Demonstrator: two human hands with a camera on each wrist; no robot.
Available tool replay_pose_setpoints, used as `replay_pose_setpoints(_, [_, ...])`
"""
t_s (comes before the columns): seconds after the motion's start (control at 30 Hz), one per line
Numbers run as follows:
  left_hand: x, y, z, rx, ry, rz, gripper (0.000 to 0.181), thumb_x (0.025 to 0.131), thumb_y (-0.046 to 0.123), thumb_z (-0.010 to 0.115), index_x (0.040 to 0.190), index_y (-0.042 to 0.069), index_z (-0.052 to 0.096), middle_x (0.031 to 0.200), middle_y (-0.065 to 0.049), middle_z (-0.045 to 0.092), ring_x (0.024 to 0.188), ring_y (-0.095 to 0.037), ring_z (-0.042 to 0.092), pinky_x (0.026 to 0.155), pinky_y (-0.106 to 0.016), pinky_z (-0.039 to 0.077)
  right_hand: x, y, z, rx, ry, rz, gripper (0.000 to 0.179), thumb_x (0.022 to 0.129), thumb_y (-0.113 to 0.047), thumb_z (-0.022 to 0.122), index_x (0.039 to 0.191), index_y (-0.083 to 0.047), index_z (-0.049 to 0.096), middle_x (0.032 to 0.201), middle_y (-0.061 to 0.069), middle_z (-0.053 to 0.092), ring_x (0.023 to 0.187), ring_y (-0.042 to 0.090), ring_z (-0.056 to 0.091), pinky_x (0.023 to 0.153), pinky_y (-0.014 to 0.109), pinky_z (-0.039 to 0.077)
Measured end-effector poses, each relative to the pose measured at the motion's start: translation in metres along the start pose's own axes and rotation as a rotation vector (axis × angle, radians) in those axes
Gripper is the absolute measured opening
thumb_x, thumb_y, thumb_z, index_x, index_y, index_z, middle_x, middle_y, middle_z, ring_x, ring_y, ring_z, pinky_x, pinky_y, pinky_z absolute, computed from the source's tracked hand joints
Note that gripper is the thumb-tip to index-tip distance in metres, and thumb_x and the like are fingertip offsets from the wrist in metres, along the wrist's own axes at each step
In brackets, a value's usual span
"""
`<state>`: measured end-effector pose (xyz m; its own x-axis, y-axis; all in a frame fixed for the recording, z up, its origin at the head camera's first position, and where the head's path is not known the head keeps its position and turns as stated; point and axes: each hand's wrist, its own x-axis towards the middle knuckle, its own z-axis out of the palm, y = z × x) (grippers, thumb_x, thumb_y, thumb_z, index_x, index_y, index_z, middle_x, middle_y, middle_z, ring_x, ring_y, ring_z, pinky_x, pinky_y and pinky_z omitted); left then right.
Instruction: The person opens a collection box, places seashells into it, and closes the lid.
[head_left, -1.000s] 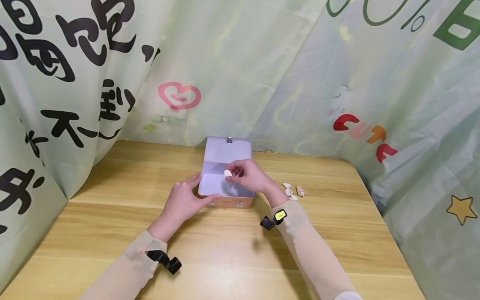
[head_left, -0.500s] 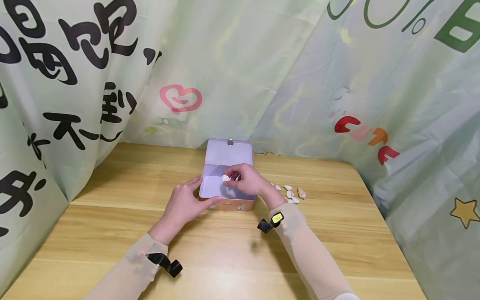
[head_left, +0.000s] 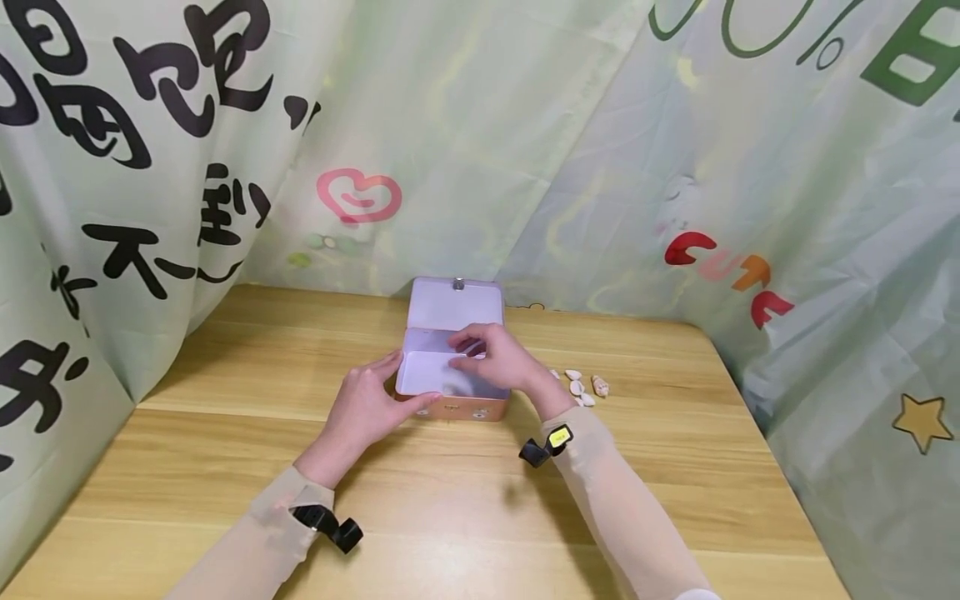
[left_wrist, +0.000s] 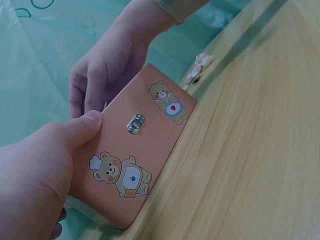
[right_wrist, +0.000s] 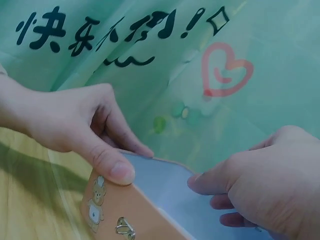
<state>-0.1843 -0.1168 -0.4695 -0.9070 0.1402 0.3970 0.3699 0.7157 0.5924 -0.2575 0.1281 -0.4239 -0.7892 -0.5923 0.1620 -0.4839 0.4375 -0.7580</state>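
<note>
The tin box [head_left: 452, 407] stands with its lid [head_left: 456, 304] raised, lilac inside and orange with printed bears outside. My left hand [head_left: 367, 400] grips its left end, the thumb on the front rim and the fingers round the far side. Over the box's interior is my right hand [head_left: 495, 358], its thumb and index finger apart with nothing between them. A small pale bit, apparently a seashell [right_wrist: 258, 228], shows by the curled fingers of that hand in the right wrist view; most of it is hidden. The metal clasp [left_wrist: 135, 123] is on the box's front.
Several white seashells [head_left: 576, 387] and a speckled spiral shell [head_left: 600, 385] lie on the wooden table [head_left: 450, 508] right of the box, partly behind the right wrist. A printed cloth curtain [head_left: 465, 150] hangs along the table's back and sides.
The white shell between my right thumb and index finger is gone from there, and those fingers have parted over the box. My left hand keeps its grip on the box.
</note>
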Motion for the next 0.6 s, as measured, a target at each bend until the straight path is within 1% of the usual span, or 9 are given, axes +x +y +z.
replay_pose_setpoints(0.1, [0.000,0.002,0.000,-0.005,-0.007,-0.015,0.095,0.077,0.062,0.091,0.140,-0.005,0.065,0.136,-0.026,0.063,0.117,-0.042,0.068,0.089,-0.050,0.060,-0.006,-0.003,-0.006,0.034,0.014,0.002,0.026,0.095,-0.003,0.078,0.119,0.006,0.074,0.114,0.018,0.074,0.104,0.029,0.070,0.096,0.048,0.056])
replay_pose_setpoints(0.27, [-0.002,0.000,0.000,-0.022,-0.017,-0.013,0.094,0.077,0.060,0.091,0.142,-0.003,0.064,0.139,-0.024,0.062,0.121,-0.043,0.066,0.093,-0.052,0.058,-0.018,-0.005,-0.017,0.048,0.037,-0.005,0.025,0.095,-0.003,0.079,0.117,0.006,0.075,0.111,0.015,0.075,0.100,0.025,0.071,0.094,0.048,0.056])
replay_pose_setpoints(0.33, [-0.004,-0.002,0.001,-0.027,-0.017,-0.012,0.093,0.077,0.059,0.092,0.141,-0.003,0.064,0.139,-0.024,0.063,0.118,-0.044,0.067,0.093,-0.052,0.058,-0.024,-0.004,-0.020,0.057,0.046,-0.002,0.024,0.095,-0.004,0.079,0.117,0.005,0.075,0.110,0.012,0.076,0.099,0.024,0.071,0.094,0.047,0.057])
replay_pose_setpoints(0.43, [-0.007,-0.002,0.001,-0.019,-0.016,-0.020,0.095,0.076,0.060,0.092,0.140,-0.004,0.065,0.137,-0.025,0.064,0.116,-0.044,0.069,0.092,-0.051,0.058,-0.034,-0.003,-0.027,0.070,0.066,0.005,0.024,0.096,-0.005,0.078,0.118,0.004,0.075,0.110,0.010,0.076,0.099,0.024,0.071,0.094,0.045,0.056])
replay_pose_setpoints(0.5, [-0.006,-0.002,0.001,-0.015,-0.021,-0.026,0.096,0.076,0.062,0.091,0.140,-0.004,0.065,0.137,-0.025,0.063,0.096,-0.041,0.075,0.083,-0.048,0.060,-0.040,-0.002,-0.033,0.076,0.091,0.013,0.024,0.097,-0.005,0.078,0.119,0.003,0.075,0.110,0.011,0.076,0.100,0.025,0.071,0.095,0.045,0.055])
replay_pose_setpoints(0.53, [-0.005,-0.001,0.001,-0.006,-0.019,-0.021,0.097,0.076,0.064,0.090,0.140,-0.004,0.065,0.137,-0.025,0.063,0.095,-0.040,0.075,0.082,-0.046,0.060,-0.042,-0.001,-0.037,0.077,0.106,0.016,0.024,0.097,-0.004,0.077,0.120,0.003,0.075,0.111,0.011,0.076,0.101,0.026,0.071,0.096,0.046,0.055])
replay_pose_setpoints(0.57, [-0.003,-0.001,0.001,-0.002,-0.018,-0.017,0.097,0.076,0.065,0.090,0.140,-0.004,0.065,0.137,-0.025,0.063,0.085,-0.036,0.075,0.079,-0.044,0.060,-0.045,-0.001,-0.042,0.080,0.123,0.019,0.024,0.097,-0.004,0.077,0.120,0.003,0.075,0.111,0.012,0.076,0.101,0.027,0.071,0.096,0.047,0.055])
replay_pose_setpoints(0.6, [-0.002,0.000,0.001,-0.005,-0.019,-0.014,0.098,0.076,0.065,0.089,0.140,-0.004,0.065,0.138,-0.025,0.063,0.074,-0.031,0.073,0.073,-0.042,0.059,-0.048,0.000,-0.046,0.081,0.141,0.024,0.024,0.097,-0.003,0.077,0.120,0.003,0.075,0.111,0.012,0.076,0.101,0.028,0.071,0.096,0.047,0.055])
